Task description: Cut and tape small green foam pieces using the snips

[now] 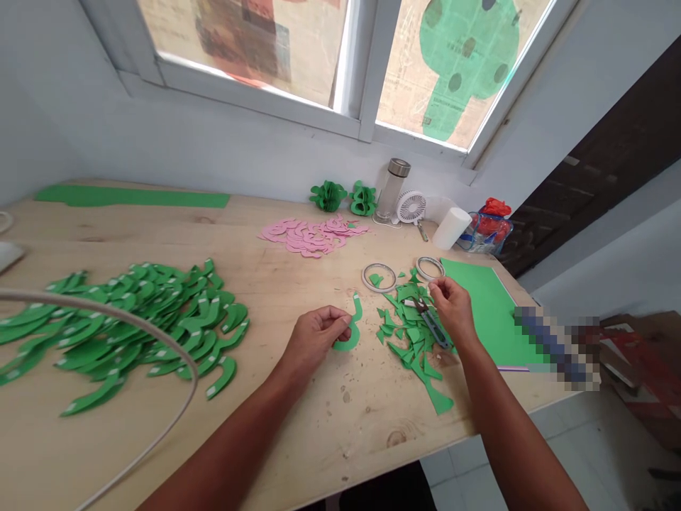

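Observation:
My left hand [323, 333] pinches a curved green paper strip [357, 306] over the table; a pale patch shows near its upper end. My right hand [451, 301] is closed, thumb and fingertips together, just below a roll of tape [430, 269]; whatever is between the fingertips is too small to make out. Under and beside that hand lie thread snips [435, 325] on a scatter of green paper scraps [412, 341]. A second tape roll [379, 277] rests left of the first. Many similar curved green strips [154, 312] with pale patches are heaped on the left.
Pink paper cutouts [313, 236] lie mid-table. Behind them stand green paper ornaments [328, 196], a glass bottle [391, 191], a small fan [411, 207] and a white roll [452, 228]. Green sheets [479, 305] lie at right. A pale cable [181, 341] arcs across the left foreground.

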